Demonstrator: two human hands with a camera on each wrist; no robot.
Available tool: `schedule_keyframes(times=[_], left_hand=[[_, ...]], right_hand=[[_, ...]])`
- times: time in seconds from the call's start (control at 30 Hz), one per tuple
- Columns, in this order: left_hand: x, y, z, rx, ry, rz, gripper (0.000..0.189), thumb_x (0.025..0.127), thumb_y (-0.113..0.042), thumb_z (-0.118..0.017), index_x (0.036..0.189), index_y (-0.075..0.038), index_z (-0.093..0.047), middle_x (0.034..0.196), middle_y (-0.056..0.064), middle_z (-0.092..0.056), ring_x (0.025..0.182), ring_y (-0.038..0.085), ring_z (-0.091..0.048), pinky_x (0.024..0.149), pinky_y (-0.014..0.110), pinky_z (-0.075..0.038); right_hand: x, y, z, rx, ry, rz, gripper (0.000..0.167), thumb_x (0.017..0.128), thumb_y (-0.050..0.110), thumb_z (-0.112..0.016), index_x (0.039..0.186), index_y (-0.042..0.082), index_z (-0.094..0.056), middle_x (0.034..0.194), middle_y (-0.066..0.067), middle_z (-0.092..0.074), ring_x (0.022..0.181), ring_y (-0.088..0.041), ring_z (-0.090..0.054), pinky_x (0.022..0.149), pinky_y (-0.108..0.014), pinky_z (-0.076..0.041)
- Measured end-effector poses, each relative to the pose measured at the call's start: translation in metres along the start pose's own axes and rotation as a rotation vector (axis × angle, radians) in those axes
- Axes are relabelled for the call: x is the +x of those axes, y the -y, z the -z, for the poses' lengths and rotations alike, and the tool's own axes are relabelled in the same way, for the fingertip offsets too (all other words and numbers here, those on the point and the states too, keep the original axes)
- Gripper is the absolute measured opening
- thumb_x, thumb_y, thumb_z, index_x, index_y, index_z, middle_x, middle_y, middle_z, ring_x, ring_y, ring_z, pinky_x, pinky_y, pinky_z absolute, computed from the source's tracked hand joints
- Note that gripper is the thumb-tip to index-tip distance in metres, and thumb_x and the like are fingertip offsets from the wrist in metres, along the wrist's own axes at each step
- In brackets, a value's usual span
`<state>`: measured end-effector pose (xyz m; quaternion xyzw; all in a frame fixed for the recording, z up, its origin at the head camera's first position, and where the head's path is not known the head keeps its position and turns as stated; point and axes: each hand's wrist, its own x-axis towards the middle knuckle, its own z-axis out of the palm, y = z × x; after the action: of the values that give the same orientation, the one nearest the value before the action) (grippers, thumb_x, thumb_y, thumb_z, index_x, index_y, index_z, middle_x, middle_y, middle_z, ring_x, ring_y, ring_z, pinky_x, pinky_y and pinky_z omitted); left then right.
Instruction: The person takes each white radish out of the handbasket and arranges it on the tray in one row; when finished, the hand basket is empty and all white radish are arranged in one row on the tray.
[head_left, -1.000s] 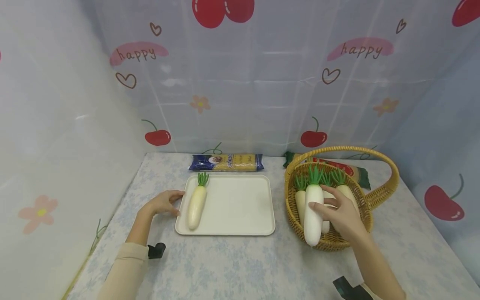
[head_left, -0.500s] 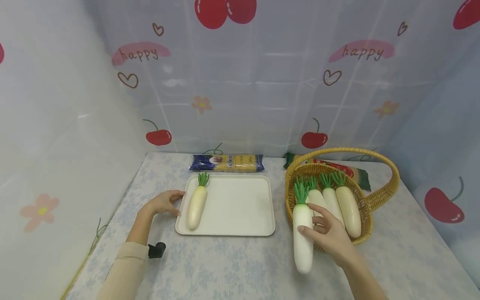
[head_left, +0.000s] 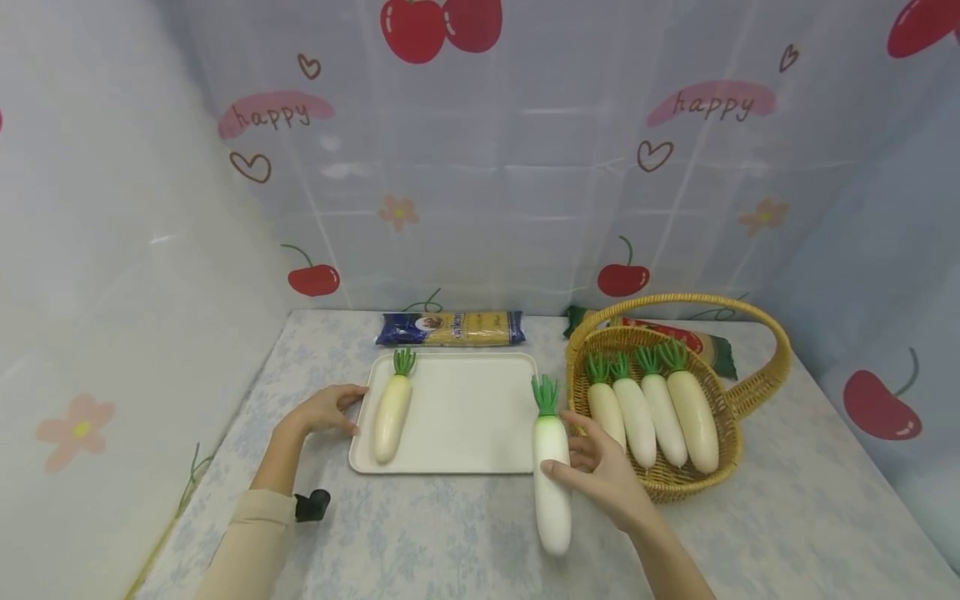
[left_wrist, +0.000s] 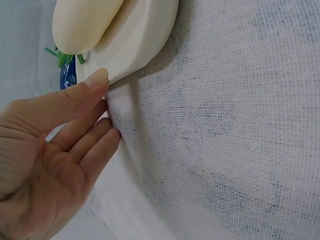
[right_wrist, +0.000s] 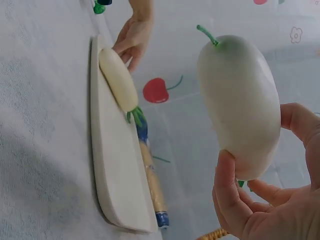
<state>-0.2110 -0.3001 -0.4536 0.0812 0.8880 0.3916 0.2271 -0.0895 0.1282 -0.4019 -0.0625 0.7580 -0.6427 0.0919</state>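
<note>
My right hand grips a white radish with green leaves, thumb on one side and fingers on the other. It is held up off the table, in front of the right edge of the white tray. In the right wrist view the held radish looms large, well apart from the tray. At the tray's left edge my left hand rests; in the left wrist view its thumb touches the rim and its fingers lie relaxed beside it. Another radish lies on the left part of the tray, leaves pointing away.
A wicker basket with a tall handle stands right of the tray, holding several radishes. Behind the tray lies a blue and yellow pasta packet. A green and red packet is partly hidden behind the basket. A printed curtain hangs at the back.
My right hand has carried the radish leftward from above the basket to the tray's front right corner. The left hand has stayed at the tray's left edge.
</note>
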Motion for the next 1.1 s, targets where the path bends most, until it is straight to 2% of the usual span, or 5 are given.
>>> schedule_keyframes(times=[0.23,0.4,0.63,0.9,1.1], left_hand=[[-0.002,0.002,0.0,-0.006,0.001,-0.001,0.081,0.07,0.003,-0.078,0.139,0.01,-0.036,0.144,0.032,-0.031,0.134,0.045,-0.028,0.108,0.053,-0.03],[-0.001,0.002,0.0,-0.008,0.004,0.001,0.081,0.07,0.003,-0.078,0.139,0.01,-0.036,0.144,0.031,-0.03,0.134,0.045,-0.028,0.108,0.053,-0.031],[-0.001,0.002,0.001,-0.03,0.005,-0.007,0.081,0.07,0.005,-0.077,0.139,0.01,-0.035,0.145,0.031,-0.029,0.135,0.045,-0.026,0.108,0.052,-0.031],[-0.001,0.0,-0.001,-0.022,0.004,-0.017,0.081,0.071,0.005,-0.077,0.139,0.012,-0.035,0.144,0.032,-0.03,0.134,0.045,-0.027,0.109,0.051,-0.03],[-0.001,-0.002,-0.001,-0.024,0.005,-0.009,0.081,0.071,0.005,-0.077,0.139,0.012,-0.035,0.144,0.032,-0.03,0.134,0.045,-0.027,0.108,0.051,-0.031]], right_hand=[[0.019,-0.004,-0.019,0.002,0.019,0.02,0.073,0.079,0.012,-0.074,0.141,0.002,-0.038,0.105,-0.019,-0.063,0.084,-0.022,-0.064,0.072,-0.029,-0.054],[0.036,-0.009,-0.032,0.044,0.019,-0.009,0.069,0.079,0.013,-0.074,0.14,0.005,-0.042,0.105,-0.019,-0.063,0.082,-0.023,-0.065,0.066,-0.031,-0.055],[0.066,-0.02,-0.051,0.063,-0.047,-0.041,0.066,0.078,0.015,-0.074,0.137,0.005,-0.045,0.103,-0.018,-0.063,0.079,-0.02,-0.063,0.064,-0.033,-0.056],[0.097,-0.03,-0.069,0.064,-0.067,-0.082,0.068,0.078,0.018,-0.075,0.137,0.003,-0.044,0.109,-0.023,-0.06,0.086,-0.023,-0.062,0.063,-0.033,-0.057],[0.115,-0.028,-0.082,0.053,-0.052,-0.098,0.068,0.078,0.019,-0.074,0.138,0.005,-0.044,0.108,-0.022,-0.059,0.085,-0.023,-0.062,0.062,-0.033,-0.057]])
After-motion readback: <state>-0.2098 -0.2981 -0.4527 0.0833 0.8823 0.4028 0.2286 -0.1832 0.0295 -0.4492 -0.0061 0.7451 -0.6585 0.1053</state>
